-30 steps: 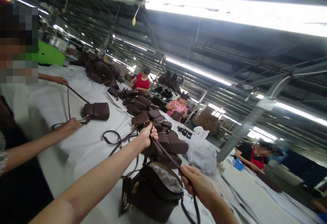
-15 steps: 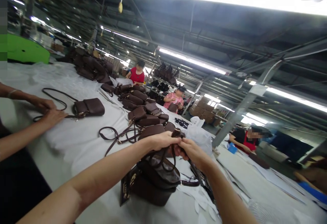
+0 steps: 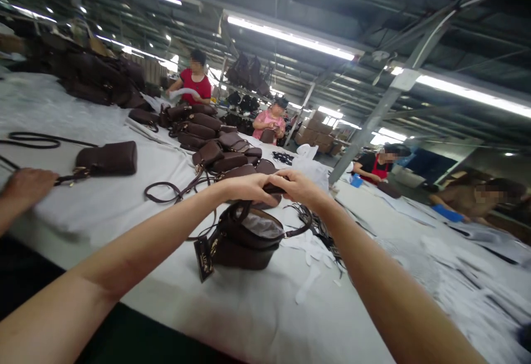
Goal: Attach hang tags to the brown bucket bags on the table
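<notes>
A dark brown handbag [image 3: 244, 254] stands upright on the white-covered table [image 3: 265, 320], its top open and whitish wrapping [image 3: 262, 224] showing inside. A black hang tag [image 3: 203, 260] dangles at its left side. Just above the bag, my left hand [image 3: 248, 188] and my right hand [image 3: 295, 185] meet, both closed on a dark strap [image 3: 274, 187] bunched between them. Most of that strap is covered by my fingers. Its loop [image 3: 306, 224] curves down on the right to the bag's rim.
Several brown bags [image 3: 203, 126] are heaped beyond my hands. Left, a co-worker's hand [image 3: 31, 184] touches the strap of a small brown bag [image 3: 107, 158]. White scraps [image 3: 309, 248] and black straps [image 3: 317, 221] lie to the right. Other people work farther back around a slanting post [image 3: 365, 126].
My view has tilted down and swung right. Both hands stay together on the strap, now spread flatter over it. The co-worker's hand has moved toward the left edge.
</notes>
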`<state>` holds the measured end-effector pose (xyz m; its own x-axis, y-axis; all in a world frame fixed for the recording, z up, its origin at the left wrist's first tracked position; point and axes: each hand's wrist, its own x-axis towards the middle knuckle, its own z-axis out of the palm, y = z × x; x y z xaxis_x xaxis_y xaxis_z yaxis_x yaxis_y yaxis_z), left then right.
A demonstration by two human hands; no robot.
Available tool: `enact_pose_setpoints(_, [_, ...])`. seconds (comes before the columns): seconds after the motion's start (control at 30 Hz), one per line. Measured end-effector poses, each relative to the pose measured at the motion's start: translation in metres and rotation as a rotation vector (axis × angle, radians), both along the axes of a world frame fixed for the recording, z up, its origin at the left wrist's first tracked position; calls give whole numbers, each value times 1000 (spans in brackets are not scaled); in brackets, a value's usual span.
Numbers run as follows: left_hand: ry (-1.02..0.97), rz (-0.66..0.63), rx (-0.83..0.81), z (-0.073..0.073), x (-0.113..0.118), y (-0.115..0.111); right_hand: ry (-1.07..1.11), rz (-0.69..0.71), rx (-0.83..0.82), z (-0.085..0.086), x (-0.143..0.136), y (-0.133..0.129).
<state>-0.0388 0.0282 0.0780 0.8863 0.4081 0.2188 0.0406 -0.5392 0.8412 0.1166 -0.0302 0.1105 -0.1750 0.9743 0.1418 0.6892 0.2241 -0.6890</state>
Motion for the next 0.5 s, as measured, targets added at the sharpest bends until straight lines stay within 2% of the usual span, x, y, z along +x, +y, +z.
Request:
enact_pose_setpoints(0.07, [24,-13,-70,-7,-9,-1,47,51,-45,-3,6,-3])
enact_pose_setpoints(0.13, [15,-21,-206,-18,-17,-3,131,62,-18,-12,21,-9])
enact_pose_setpoints(0.2, [-24,27,-354,-31,-22,-5,167,-139,-2,-30,47,-19])
enact_pose_setpoints(0.23, [-50,67,-408,-37,-23,-5,159,-293,-20,-43,63,-26])
enact_pose_setpoints(0.27, [-74,108,-443,-42,-22,-5,79,-514,-121,-60,79,-35])
enact_pose_setpoints(0.3, [-95,141,-465,-47,-22,-4,-1,-626,-230,-79,95,-45])
enact_pose_setpoints(0.4, [-141,195,-496,-55,-18,-1,-155,-780,-491,-143,129,-78])
enact_pose_setpoints(0.5, [-162,205,-530,-58,-16,2,-264,-859,-559,-199,136,-99])
